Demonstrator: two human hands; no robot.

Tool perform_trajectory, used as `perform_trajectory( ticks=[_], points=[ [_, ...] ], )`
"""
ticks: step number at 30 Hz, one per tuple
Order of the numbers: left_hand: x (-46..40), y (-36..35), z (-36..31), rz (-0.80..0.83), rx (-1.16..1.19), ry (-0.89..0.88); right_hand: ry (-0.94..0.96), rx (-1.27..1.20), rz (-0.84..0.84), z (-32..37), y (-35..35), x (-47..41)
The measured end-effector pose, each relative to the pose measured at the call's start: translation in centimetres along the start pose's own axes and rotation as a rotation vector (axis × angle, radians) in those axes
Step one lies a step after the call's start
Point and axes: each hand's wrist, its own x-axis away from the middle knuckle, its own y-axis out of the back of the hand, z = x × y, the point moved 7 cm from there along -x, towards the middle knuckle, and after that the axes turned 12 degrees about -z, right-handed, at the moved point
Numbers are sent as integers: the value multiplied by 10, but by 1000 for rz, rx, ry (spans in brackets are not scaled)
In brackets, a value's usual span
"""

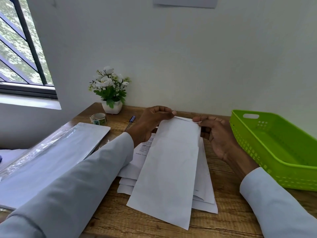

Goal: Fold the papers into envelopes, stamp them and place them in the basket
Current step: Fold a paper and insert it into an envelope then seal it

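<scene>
Left hand [154,117] and right hand [212,133] are pinching the far corners of a folded paper [168,169], which is lying over loose sheets [204,191] on the tabletop [221,222] beside the green basket [274,148].

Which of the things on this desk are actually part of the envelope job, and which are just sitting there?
Part of the job:
- folded paper, pinched at its far end by both hands
- paper stack beneath it
- stamp roll
- green basket

Just lying about:
- flower pot
- pen
- plastic-wrapped pack

Wooden desk [223,170] (papers [204,194], basket [274,143], pen [131,121]).
</scene>
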Motion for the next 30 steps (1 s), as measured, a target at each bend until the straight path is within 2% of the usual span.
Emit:
perform_trajectory(
  ticks=[7,10,14,17,21,24,30],
  points=[
    [-2,-3,-1,51,-23,28,-22,-46,46,-2,-4,3],
    [-2,-2,-12,-22,98,-4,-42,-32,80,-4,-10,10],
    [-8,11,-29,-159,289,-75,-146,16,238,-12,-25,26],
    [-12,22,-40,-191,335,-132,-131,61,233,-6,-25,30],
    [-7,29,-46,-85,290,-122,140,232,117,25,-14,24],
    [-4,38,-47,13,146,-185,284,331,132,41,-11,25],
    [1,54,-57,-63,-141,-416,487,582,183,58,-15,24]
  ],
)
